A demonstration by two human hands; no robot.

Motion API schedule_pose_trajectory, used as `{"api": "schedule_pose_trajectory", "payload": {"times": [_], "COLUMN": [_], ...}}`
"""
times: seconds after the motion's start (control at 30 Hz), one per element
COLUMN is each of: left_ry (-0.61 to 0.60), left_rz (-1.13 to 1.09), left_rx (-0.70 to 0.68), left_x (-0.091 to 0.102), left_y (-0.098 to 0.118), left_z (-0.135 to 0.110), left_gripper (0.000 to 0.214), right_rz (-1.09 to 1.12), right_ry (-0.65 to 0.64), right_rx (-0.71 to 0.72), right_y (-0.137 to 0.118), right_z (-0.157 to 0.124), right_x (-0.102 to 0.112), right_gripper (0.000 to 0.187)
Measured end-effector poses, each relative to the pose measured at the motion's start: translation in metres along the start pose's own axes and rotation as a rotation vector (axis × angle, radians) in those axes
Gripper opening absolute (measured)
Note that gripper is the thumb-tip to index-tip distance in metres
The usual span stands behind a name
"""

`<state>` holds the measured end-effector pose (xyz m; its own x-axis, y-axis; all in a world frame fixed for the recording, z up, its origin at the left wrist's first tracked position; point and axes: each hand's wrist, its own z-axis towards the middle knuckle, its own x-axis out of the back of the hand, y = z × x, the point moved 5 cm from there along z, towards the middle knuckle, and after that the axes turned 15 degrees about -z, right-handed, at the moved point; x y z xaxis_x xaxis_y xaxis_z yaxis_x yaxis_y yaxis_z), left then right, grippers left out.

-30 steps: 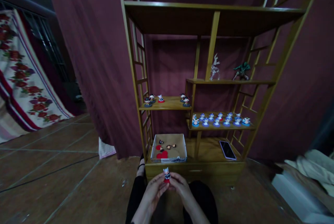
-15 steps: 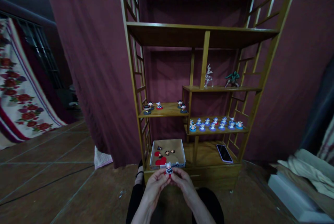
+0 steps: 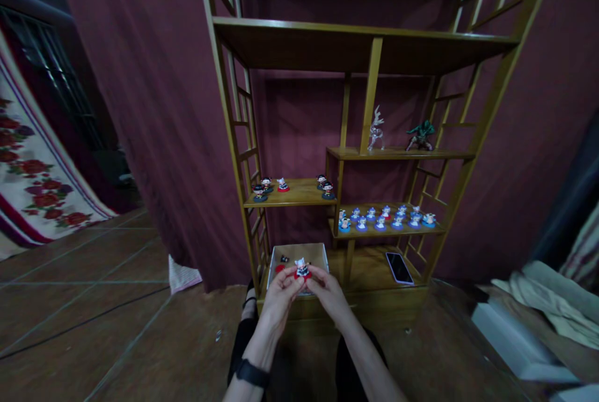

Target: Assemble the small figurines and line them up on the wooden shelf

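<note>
Both hands hold one small figurine [image 3: 302, 266], white-haired with a dark outfit and a red base, upright in front of the box. My left hand [image 3: 281, 296] pinches the base from the left, and my right hand [image 3: 328, 293] grips it from the right. Behind the hands, the open box [image 3: 309, 251] is partly covered; a dark figurine piece [image 3: 284, 259] and a red disc [image 3: 279, 268] show inside. On the left shelf [image 3: 302, 192] above stand a similar white-haired figurine [image 3: 282, 185] and dark-haired figurines [image 3: 260, 193] at both ends.
A lower right shelf [image 3: 369, 232] bears several blue-based figurines [image 3: 380, 222]. Above it stand a clear deer figure [image 3: 376, 130] and a green figure [image 3: 421, 136]. A phone [image 3: 399, 268] lies on the bottom board. Wooden uprights [image 3: 372, 90] divide the rack. A pale box [image 3: 519, 339] sits at right.
Both hands have raised the figurine and moved it forward, so it now overlaps the box and hides more of its contents. The view has shifted, and a black wristband shows on my left wrist.
</note>
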<state>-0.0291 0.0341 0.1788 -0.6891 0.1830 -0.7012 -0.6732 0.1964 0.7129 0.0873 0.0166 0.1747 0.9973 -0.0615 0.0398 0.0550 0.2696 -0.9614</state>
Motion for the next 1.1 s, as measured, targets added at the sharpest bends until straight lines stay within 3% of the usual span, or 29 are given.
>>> {"api": "schedule_pose_trajectory", "payload": {"times": [0.2, 0.47, 0.93, 1.1], "left_ry": [-0.03, -0.062, -0.002, -0.031], "left_rz": [0.089, 0.094, 0.156, 0.207], "left_rx": [-0.05, -0.069, -0.165, -0.172], "left_x": [-0.012, -0.019, -0.022, -0.021], "left_y": [0.013, 0.021, 0.026, 0.028], "left_z": [0.015, 0.029, 0.044, 0.041], "left_gripper": [0.045, 0.045, 0.038, 0.035], "right_rz": [-0.044, -0.085, 0.026, 0.05], "right_ry": [-0.004, -0.012, 0.027, 0.056], "right_rx": [0.057, 0.043, -0.032, -0.066], "right_y": [-0.017, -0.022, -0.017, -0.011], "right_z": [0.016, 0.033, 0.052, 0.055], "right_x": [0.004, 0.012, 0.01, 0.008], "right_gripper": [0.033, 0.033, 0.037, 0.031]}}
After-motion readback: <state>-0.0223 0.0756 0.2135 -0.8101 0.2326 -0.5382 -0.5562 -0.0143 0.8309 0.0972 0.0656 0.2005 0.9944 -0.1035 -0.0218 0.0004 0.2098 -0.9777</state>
